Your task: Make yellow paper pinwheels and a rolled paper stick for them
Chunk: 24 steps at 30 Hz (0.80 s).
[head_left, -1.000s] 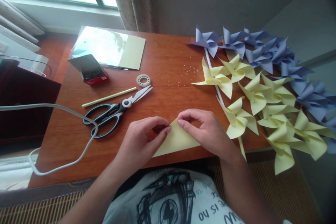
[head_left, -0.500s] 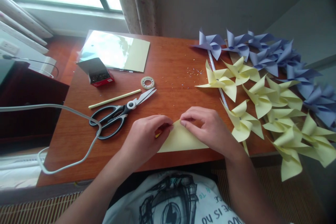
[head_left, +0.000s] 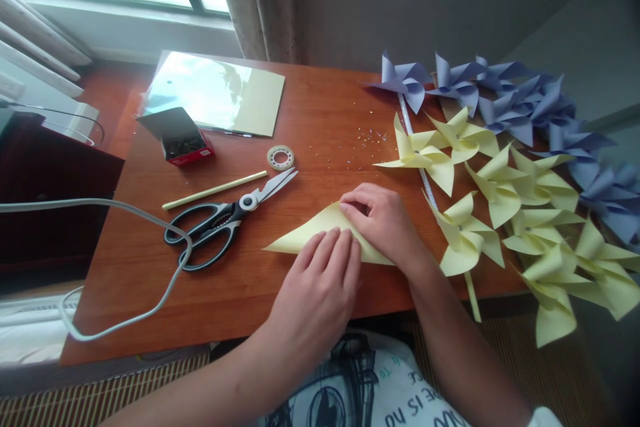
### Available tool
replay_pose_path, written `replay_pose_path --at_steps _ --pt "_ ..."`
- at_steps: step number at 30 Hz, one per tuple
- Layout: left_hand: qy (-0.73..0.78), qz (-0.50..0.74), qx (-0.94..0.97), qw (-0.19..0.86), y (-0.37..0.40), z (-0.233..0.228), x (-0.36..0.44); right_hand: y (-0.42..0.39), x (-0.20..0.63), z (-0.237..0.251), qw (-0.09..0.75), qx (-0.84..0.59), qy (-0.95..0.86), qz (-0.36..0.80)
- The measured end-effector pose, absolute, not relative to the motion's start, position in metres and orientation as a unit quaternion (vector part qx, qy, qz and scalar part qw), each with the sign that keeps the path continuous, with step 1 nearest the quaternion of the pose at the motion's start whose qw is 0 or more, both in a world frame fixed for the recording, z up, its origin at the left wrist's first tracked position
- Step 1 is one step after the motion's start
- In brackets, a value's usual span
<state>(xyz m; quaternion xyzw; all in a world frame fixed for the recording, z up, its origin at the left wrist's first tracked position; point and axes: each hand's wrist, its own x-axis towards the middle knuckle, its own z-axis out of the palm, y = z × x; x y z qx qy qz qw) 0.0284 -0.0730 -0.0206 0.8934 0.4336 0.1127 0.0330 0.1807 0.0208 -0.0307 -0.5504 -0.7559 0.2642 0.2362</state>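
Head camera looks down on a reddish-brown wooden table (head_left: 320, 113) where a person sits at the near edge. Both hands rest on one pale yellow folded paper triangle (head_left: 305, 233), which lies flat on the wood close to the near edge, about at the middle of it. The left hand (head_left: 320, 287) lies with its fingers stretched and flat over the lower part of the paper, pressing it down, probably so that the sheet does not slide. The right hand (head_left: 383, 223) is bent, its fingertips pushing on the upper fold of the triangle, as it seems to sharpen the crease. The hands are close together, almost touching, and neither is closed around anything.

Left of the paper lie black-handled steel scissors (head_left: 225, 217), blades pointing toward the far right, with a thin yellow straw (head_left: 215, 189) just beyond them and a small roll of clear tape (head_left: 281, 157) near the blade tips. A red open box of small dark pins (head_left: 183, 143) stands near the far left corner, touching a shiny plastic packet of yellow sheets (head_left: 220, 90). A grey cable (head_left: 150, 307) loops over the left edge. Finished yellow paper pinwheels (head_left: 500, 200) are heaped along the right edge, and lilac paper pinwheels (head_left: 510, 100) lie beyond them, toward the far right corner.
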Motion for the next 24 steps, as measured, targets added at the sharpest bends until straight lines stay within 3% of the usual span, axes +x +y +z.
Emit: replay_pose_path --at_steps 11,24 --pt "0.435 0.113 0.893 0.043 -0.074 -0.035 0.026 0.018 0.176 -0.035 0.186 -0.557 -0.786 0.193" --pt "0.459 0.114 0.880 0.038 -0.083 -0.024 0.017 0.019 0.177 -0.035 0.185 -0.554 -0.786 0.204"
